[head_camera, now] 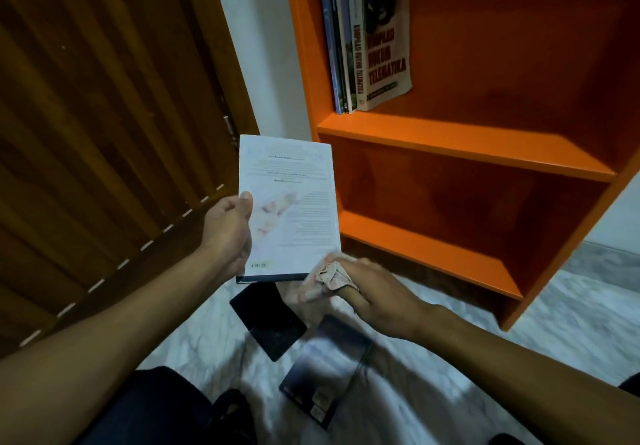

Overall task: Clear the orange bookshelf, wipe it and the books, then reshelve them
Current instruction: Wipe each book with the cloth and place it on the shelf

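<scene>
shelf: orange bookshelf (460, 147), few shelved books (374, 43) upright, top left
L hand (230, 226): fingers clamped on white book (287, 209)
R hand (377, 295): fingers curled round cloth (330, 276), at book's lower corner

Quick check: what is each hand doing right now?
Left hand: holds the white-covered book by its left edge.
Right hand: grips a crumpled cloth at the book's lower right corner.

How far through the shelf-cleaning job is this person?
Partway. A few upright books already stand on the orange bookshelf. The left hand holds a white-covered book while the right hand wipes it with a pinkish cloth. Two dark books wait on the floor.
</scene>
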`<action>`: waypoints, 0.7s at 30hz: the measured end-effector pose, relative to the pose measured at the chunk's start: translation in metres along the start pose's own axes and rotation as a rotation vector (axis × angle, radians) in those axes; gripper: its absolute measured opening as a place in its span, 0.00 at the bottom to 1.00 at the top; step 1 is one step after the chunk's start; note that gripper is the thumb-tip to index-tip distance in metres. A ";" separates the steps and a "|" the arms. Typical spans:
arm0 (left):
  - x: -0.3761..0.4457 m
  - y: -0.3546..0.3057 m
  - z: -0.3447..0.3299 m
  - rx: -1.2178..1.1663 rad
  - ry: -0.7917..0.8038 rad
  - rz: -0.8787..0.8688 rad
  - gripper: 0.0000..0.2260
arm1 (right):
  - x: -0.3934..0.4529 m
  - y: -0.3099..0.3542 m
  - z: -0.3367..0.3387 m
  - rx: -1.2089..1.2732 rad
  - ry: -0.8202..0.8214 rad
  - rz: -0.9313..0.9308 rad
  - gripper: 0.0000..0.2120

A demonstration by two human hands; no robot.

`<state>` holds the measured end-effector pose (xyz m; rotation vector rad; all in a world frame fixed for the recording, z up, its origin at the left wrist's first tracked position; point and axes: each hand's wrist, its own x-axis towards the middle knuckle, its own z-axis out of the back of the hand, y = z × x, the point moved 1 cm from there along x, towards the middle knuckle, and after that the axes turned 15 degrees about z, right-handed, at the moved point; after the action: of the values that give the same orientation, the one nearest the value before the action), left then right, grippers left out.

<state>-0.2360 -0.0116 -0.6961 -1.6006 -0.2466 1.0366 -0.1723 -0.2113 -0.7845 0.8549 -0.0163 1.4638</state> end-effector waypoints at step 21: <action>-0.008 0.056 -0.056 0.272 0.234 0.101 0.11 | 0.045 -0.031 0.027 -0.266 -0.353 -0.338 0.27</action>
<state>-0.2206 -0.0732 -0.7437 -1.4797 0.1303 0.9061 -0.1254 -0.1827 -0.7584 0.8398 -0.3100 0.9581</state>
